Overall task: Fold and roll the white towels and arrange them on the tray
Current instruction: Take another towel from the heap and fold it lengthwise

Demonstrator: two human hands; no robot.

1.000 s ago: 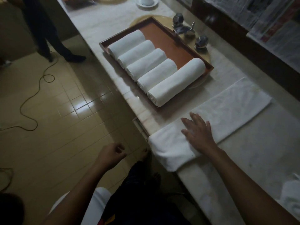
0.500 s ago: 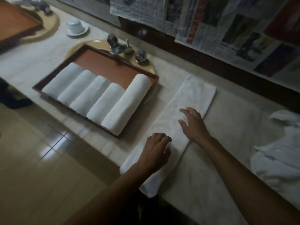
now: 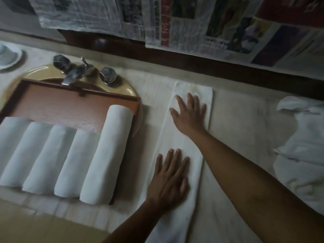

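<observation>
A white towel, folded into a long narrow strip, lies flat on the marble counter, running from the front edge toward the wall. My left hand presses flat on its near part with fingers straight. My right hand lies flat on its far end, fingers spread. To the left, a brown wooden tray holds several rolled white towels side by side along its front.
The tray sits over a yellow sink with a metal tap. A heap of unfolded white towels lies at the right. A cup on a saucer stands far left. Newspaper sheets hang on the wall.
My left hand came up from beside my body onto the towel's near part. My right hand slid along the towel to its far end. The view swung right toward the wall.
</observation>
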